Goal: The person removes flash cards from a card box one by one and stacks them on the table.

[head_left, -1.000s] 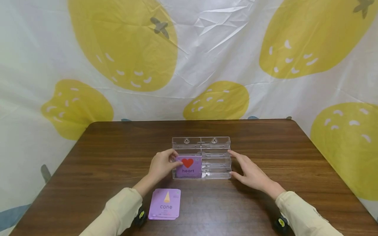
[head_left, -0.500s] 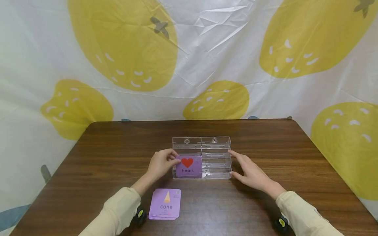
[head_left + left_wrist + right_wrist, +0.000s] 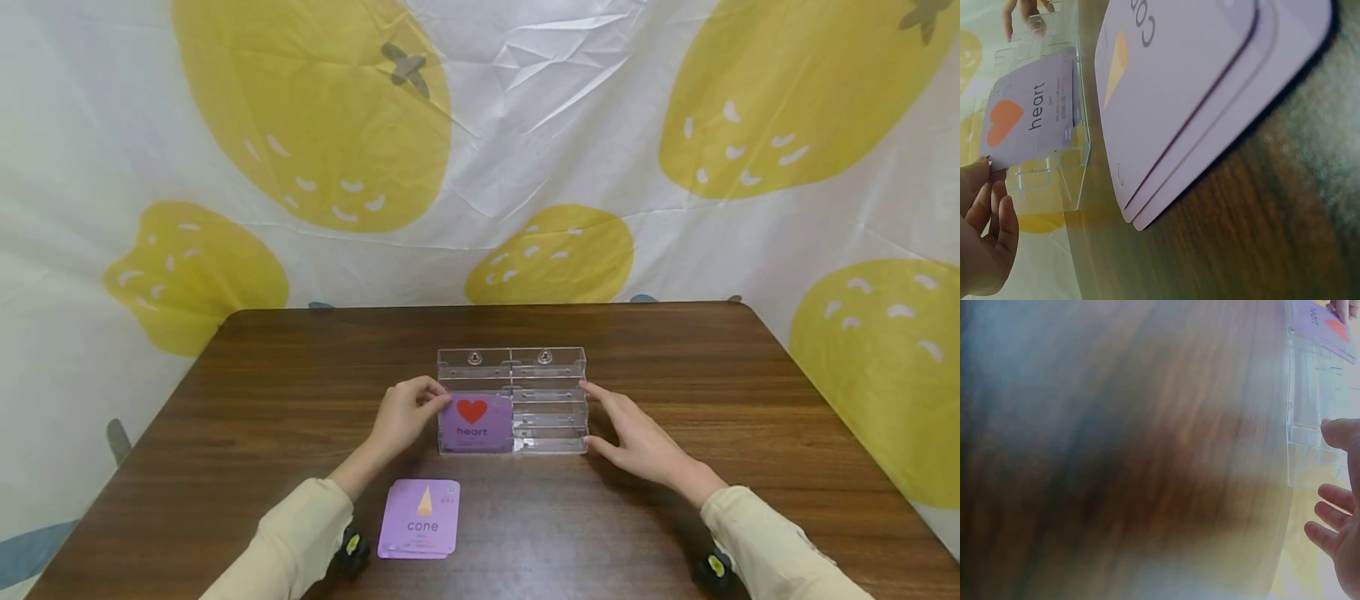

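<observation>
My left hand (image 3: 401, 414) pinches the upper left corner of a purple flash card (image 3: 474, 433) marked "heart". The card stands in the lower front left slot of a clear acrylic tiered holder (image 3: 549, 444). In the left wrist view, the heart card (image 3: 1029, 115) leans slightly, its corner between thumb and fingers. At the holder's right side, my right hand (image 3: 637, 437) rests its index finger and thumb against the wall, fingers extended and spread. Nearer the front lies a small stack of purple cards (image 3: 418, 521), its top one reading "cone".
The holder stands on a dark wood-grain table (image 3: 300, 367). Its right column shows bare tiers. Behind the table hangs a white cloth (image 3: 360, 275) printed with yellow fruit. A dark wrist device (image 3: 352, 552) sits under the left sleeve, close to the card stack.
My left hand has shifted slightly left and up, and the heart card has moved a little left and tilted with it. The right hand and the card stack stay put.
</observation>
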Tool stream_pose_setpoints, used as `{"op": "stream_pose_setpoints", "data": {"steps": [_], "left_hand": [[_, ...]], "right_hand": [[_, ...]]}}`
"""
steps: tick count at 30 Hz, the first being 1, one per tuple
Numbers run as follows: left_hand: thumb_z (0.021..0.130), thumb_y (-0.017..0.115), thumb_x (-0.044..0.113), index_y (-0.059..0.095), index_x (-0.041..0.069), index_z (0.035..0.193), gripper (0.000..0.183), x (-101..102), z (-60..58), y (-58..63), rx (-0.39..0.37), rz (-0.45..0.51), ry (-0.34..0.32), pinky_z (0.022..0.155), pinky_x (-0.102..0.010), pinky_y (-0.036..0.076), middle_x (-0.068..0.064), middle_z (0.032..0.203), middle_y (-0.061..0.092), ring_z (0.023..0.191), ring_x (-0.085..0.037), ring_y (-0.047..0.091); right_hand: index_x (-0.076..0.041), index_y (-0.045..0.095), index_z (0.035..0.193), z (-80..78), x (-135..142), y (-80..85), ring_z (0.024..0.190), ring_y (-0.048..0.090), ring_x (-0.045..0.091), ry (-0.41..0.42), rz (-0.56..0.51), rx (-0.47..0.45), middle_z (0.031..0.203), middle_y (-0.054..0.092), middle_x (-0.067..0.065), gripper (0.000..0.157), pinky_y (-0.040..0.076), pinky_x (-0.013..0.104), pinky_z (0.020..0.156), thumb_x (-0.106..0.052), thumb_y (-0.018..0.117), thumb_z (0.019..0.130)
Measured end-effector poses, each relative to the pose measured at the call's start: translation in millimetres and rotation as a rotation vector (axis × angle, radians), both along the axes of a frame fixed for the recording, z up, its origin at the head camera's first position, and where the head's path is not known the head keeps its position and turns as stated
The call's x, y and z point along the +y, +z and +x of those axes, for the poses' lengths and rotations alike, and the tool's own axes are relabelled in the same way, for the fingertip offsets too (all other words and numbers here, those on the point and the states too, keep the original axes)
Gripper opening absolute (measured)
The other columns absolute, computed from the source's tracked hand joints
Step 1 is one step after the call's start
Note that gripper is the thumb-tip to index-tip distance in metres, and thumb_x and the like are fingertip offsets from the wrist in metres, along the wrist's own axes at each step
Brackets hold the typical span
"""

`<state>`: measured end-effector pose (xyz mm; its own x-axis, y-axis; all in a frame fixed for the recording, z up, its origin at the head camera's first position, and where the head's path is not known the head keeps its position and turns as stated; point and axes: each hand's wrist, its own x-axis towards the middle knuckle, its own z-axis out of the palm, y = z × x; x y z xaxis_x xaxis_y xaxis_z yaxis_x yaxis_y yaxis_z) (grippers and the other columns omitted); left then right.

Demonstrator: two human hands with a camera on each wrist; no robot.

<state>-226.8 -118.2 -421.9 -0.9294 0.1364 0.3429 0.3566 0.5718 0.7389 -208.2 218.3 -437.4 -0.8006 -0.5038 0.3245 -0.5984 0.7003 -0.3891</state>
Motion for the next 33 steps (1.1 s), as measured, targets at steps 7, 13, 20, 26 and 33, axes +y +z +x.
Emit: {"op": "stream_pose_setpoints", "data": {"steps": [7, 13, 20, 26, 33], "left_hand": [[0.081, 0.067, 0.009, 0.065, 0.006, 0.078, 0.005, 0, -0.2, -0.1, -0.01, 0.061, -0.01, 0.06, -0.023, 0.048, -0.003, 0.071, 0.066, 0.064, -0.012, 0.059], [0.084, 0.064, 0.009, 0.064, 0.002, 0.079, 0.008, 0, -0.3, 2.1, -0.027, 0.116, -0.024, 0.062, -0.022, 0.049, -0.006, 0.075, 0.066, 0.067, -0.014, 0.059], [0.084, 0.063, 0.007, 0.064, 0.003, 0.082, 0.004, 0, 0.1, 9.8, -0.013, 0.164, -0.044, 0.061, -0.022, 0.048, -0.006, 0.074, 0.065, 0.066, -0.011, 0.057], [0.085, 0.062, 0.008, 0.064, 0.003, 0.084, 0.005, 2, -1.0, 15.2, -0.006, 0.172, -0.067, 0.062, -0.023, 0.048, -0.006, 0.075, 0.064, 0.066, -0.011, 0.055], [0.085, 0.061, 0.006, 0.063, 0.001, 0.084, 0.005, 5, 0.9, 23.2, -0.002, 0.222, -0.085, 0.057, -0.019, 0.046, -0.009, 0.075, 0.063, 0.064, -0.015, 0.055]], "right_hand": [[-0.008, 0.027, 0.141, -0.1, 0, 0.5, 0.118, 0.043, 0.031, 0.0, -0.001, 0.013, 0.129, 0.047, 0.016, 0.078, 0.037, 0.047, 0.096, -0.016, 0.072, 0.077], [-0.008, 0.027, 0.141, 0.1, 0, 0.2, 0.117, 0.044, 0.03, -0.004, 0.002, 0.006, 0.128, 0.047, 0.016, 0.078, 0.037, 0.047, 0.096, -0.017, 0.072, 0.078], [-0.007, 0.027, 0.14, 0.1, 0, 0.8, 0.116, 0.045, 0.03, -0.002, -0.001, 0.006, 0.126, 0.048, 0.016, 0.078, 0.037, 0.047, 0.095, -0.016, 0.072, 0.077], [-0.007, 0.027, 0.14, 0.1, -1, 1.2, 0.116, 0.045, 0.03, 0.0, 0.003, 0.007, 0.127, 0.048, 0.015, 0.077, 0.038, 0.047, 0.095, -0.016, 0.071, 0.078], [-0.008, 0.027, 0.141, 0.8, 0, 1.2, 0.117, 0.044, 0.031, -0.009, 0.005, -0.006, 0.127, 0.048, 0.015, 0.078, 0.037, 0.048, 0.095, -0.017, 0.071, 0.078]]}}
